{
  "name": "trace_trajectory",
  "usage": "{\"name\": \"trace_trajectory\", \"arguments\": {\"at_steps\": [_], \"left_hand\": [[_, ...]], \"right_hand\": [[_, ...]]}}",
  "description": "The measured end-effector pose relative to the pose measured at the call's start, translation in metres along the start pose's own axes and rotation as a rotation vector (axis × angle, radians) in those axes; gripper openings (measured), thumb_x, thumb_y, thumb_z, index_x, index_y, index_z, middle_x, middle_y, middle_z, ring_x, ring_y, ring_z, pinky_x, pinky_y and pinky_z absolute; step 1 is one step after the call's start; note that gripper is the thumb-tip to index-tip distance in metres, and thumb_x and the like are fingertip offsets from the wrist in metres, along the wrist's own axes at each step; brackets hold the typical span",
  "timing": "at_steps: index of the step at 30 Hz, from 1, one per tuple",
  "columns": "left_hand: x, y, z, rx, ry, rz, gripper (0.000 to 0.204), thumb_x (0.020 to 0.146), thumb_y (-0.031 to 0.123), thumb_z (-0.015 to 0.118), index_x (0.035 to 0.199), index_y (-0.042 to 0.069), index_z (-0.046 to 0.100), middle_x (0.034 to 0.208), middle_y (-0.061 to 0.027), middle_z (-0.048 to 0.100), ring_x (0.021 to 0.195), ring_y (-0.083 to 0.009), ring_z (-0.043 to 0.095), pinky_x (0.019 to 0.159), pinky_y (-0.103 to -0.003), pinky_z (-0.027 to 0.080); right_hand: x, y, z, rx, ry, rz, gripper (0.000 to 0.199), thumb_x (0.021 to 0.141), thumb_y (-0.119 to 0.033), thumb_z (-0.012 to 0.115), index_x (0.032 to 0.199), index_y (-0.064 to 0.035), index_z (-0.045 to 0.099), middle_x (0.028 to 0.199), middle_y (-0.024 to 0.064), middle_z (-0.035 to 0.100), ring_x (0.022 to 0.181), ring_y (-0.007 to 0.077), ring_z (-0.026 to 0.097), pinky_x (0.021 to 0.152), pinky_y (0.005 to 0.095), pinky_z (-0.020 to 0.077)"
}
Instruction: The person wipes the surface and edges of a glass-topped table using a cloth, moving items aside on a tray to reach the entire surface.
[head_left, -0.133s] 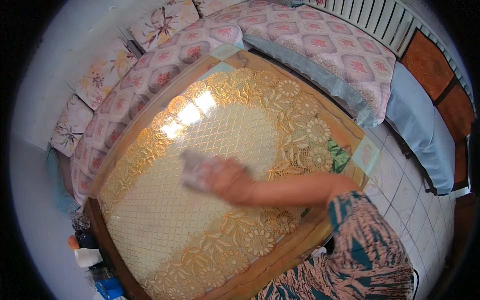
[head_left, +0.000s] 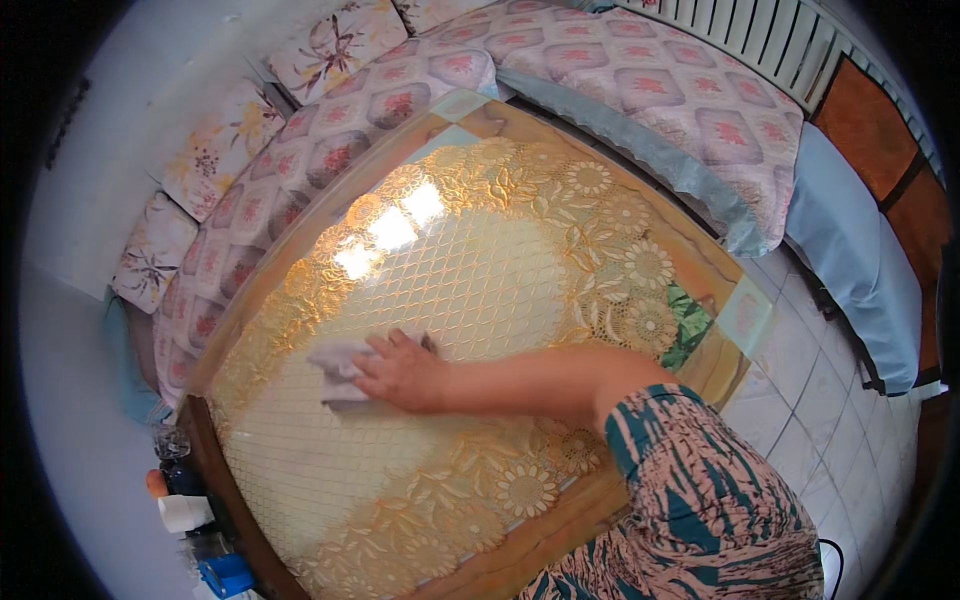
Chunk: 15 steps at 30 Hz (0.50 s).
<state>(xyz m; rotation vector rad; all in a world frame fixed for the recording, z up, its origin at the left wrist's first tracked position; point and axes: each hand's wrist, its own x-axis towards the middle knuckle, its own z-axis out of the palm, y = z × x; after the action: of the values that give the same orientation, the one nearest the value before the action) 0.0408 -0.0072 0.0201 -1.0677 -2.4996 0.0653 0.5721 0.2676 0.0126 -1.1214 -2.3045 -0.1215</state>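
My right hand [head_left: 405, 373] is pressed on a pale greyish cloth [head_left: 338, 362], which lies bunched under and around the fingers. The cloth touches the glossy top of a large table [head_left: 490, 285], left of its middle. Beneath the shiny surface shows a cream lattice centre with a gold floral lace border [head_left: 527, 488]. My bare forearm reaches in from the right, out of a patterned green and pink sleeve [head_left: 710, 460]. My left hand is not in view.
Seats with pink floral covers [head_left: 640, 60] run along the far and left sides, with cushions [head_left: 215, 140] against the wall. A brown ledge [head_left: 215, 470] borders the table's left end. Beyond it stand a white cup [head_left: 185, 513] and a blue item [head_left: 226, 576]. Tiled floor [head_left: 810, 400] lies right.
My right hand has slid left and slightly toward me across the tabletop with the cloth. The whole view has shifted slightly.
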Motion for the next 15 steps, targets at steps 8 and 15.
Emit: {"name": "trace_trajectory", "arguments": {"at_steps": [8,15], "left_hand": [[-0.130,0.104,-0.080,-0.954,-0.305,0.210,0.070,0.089,0.039,0.058,0.139,0.000,0.030,0.143,-0.0208,0.032,0.122,-0.0384,0.041,0.104,-0.045,0.031],[-0.170,0.115,-0.074,-0.741,-0.156,0.291,0.057,0.094,0.030,0.051,0.135,-0.004,0.033,0.132,-0.0236,0.042,0.120,-0.0381,0.040,0.104,-0.044,0.029]], "right_hand": [[-0.038,0.196,-0.057,-0.158,0.083,0.655,0.034,0.091,-0.032,0.043,0.119,-0.0180,0.058,0.115,0.0115,0.059,0.105,0.0298,0.056,0.087,0.0429,0.0454],[-0.217,0.201,-0.210,-0.598,-0.227,1.293,0.048,0.090,-0.020,0.044,0.137,-0.0147,0.042,0.138,0.0116,0.044,0.122,0.0352,0.043,0.100,0.0503,0.0337]]}}
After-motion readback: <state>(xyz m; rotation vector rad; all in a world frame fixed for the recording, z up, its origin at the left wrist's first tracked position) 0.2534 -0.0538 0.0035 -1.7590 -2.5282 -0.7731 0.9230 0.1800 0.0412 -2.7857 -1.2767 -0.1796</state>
